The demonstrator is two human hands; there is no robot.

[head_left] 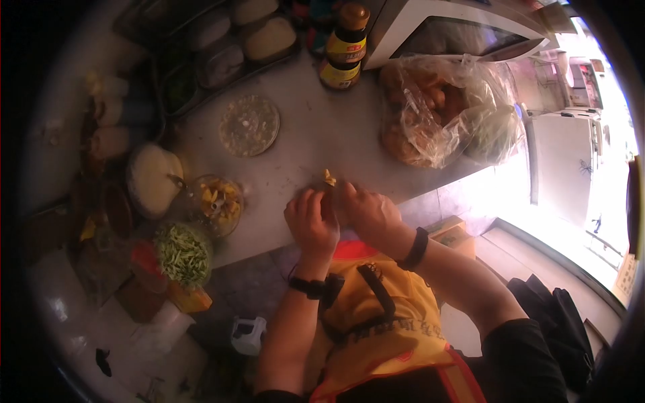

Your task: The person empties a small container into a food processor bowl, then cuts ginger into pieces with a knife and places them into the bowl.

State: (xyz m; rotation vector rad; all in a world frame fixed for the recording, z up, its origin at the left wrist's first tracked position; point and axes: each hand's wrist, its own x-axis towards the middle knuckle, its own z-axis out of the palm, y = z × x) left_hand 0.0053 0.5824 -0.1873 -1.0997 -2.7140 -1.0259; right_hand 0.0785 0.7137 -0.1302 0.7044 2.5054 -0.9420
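Observation:
Both my hands are close together over the front edge of the light worktop. The fingers of my left hand (313, 218) are curled and closed; what they hold, if anything, is hidden. Beside it on the right, my right hand (369, 211) is closed too, with its fingers bent inward and their grip not clear. A small yellow piece (329, 178) shows just beyond the fingertips, between the two hands. To the left stands a clear container of yellow pieces (220, 201). Farther back lies a round clear lid or dish (249, 125) with pale spots.
A bowl of shredded green vegetable (183, 255) stands at the left near the edge, by a white tub (154, 180). Dark sauce bottles (346, 47) stand at the back. A clear plastic bag (430, 111) with brownish items lies at the right, before a white appliance (463, 30).

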